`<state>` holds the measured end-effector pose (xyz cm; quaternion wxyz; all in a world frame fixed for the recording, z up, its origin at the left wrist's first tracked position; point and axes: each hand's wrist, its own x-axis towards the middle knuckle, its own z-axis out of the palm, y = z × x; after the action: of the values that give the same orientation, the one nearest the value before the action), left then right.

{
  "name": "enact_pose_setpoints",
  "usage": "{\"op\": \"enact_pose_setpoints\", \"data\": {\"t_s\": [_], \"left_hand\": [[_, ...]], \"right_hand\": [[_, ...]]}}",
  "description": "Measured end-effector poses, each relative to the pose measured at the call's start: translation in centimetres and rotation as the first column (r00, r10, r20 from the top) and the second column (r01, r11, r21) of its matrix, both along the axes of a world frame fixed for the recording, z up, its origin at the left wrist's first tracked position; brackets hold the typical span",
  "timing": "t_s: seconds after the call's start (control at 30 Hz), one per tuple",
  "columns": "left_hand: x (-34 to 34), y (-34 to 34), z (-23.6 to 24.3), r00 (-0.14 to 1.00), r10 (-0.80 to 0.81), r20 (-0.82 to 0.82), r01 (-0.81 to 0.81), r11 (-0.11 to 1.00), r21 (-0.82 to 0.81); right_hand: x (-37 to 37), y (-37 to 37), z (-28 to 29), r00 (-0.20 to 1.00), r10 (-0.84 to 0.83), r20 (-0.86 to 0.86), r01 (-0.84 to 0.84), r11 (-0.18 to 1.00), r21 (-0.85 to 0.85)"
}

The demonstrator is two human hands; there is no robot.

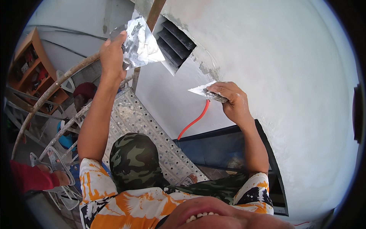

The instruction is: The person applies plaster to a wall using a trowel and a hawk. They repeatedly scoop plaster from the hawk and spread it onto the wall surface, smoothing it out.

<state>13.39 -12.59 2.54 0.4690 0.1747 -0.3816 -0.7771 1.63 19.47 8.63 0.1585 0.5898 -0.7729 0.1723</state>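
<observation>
My left hand (112,53) is raised at the upper left and grips a flat metal plate (143,42) loaded with a heap of white plaster. My right hand (232,99) holds a putty knife (204,91) smeared with plaster, its blade pointing left, close to the white wall (289,76). A dark louvred vent (175,45) sits in the wall between the two hands, with patchy grey spots around it.
I stand on a perforated metal scaffold plank (152,129) with rusty scaffold tubes (49,91) at the left. A red hose (194,120) runs down the wall. A dark-framed window (236,152) lies below my right arm. Another person with a red cap (85,91) is below at left, near wooden shelves (34,72).
</observation>
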Motion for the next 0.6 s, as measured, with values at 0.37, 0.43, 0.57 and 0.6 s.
{"op": "enact_pose_setpoints", "data": {"t_s": [0.37,0.43,0.57,0.6], "left_hand": [[-5.0,-19.9,-9.5,0.941,0.231,0.247,-0.141,0.932,-0.334],[-5.4,-20.2,-10.4,0.987,0.141,0.083,-0.120,0.969,-0.216],[-5.5,-20.8,-10.8,0.960,0.152,0.233,-0.069,0.941,-0.331],[-5.5,-20.9,-10.9,0.971,0.129,0.201,-0.063,0.950,-0.305]], "right_hand": [[-16.9,-8.9,-5.3,0.532,0.136,-0.836,0.295,0.895,0.334],[-20.0,-10.4,-6.6,0.466,0.190,-0.864,0.376,0.842,0.388],[-22.5,-11.7,-9.8,0.223,0.223,-0.949,0.482,0.821,0.306],[-22.3,-11.5,-10.3,0.277,0.263,-0.924,0.508,0.776,0.374]]}}
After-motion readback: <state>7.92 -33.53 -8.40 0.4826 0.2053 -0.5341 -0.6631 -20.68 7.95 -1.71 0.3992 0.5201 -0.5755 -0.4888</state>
